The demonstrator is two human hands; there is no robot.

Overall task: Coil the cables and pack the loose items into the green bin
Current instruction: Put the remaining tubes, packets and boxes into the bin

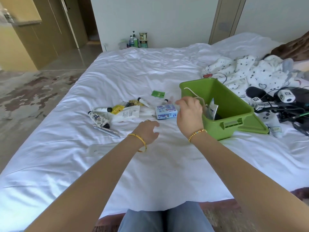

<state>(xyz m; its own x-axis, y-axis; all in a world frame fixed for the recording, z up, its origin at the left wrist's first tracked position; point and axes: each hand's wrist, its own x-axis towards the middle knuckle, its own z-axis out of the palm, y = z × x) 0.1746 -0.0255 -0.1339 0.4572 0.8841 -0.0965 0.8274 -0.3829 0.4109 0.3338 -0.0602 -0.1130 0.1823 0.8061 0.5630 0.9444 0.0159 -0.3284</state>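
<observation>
While the right hand (189, 113) hangs at the near-left rim of the green bin (234, 104), its grip pinches a pale cable (194, 92) trailing inside, judged mid-packing | left hand (148, 131), left of the bin, hovers relaxed, holding nothing | loose tubes (100, 119), blue box (166, 112), pens (107, 131) lie left of the bin on the bed (150, 164), unpacked.

There is one green plastic bin (234, 104), one blue and white box (166, 112), one small green packet (158, 94), two pale pens (107, 131) and two hands (148, 133).
</observation>
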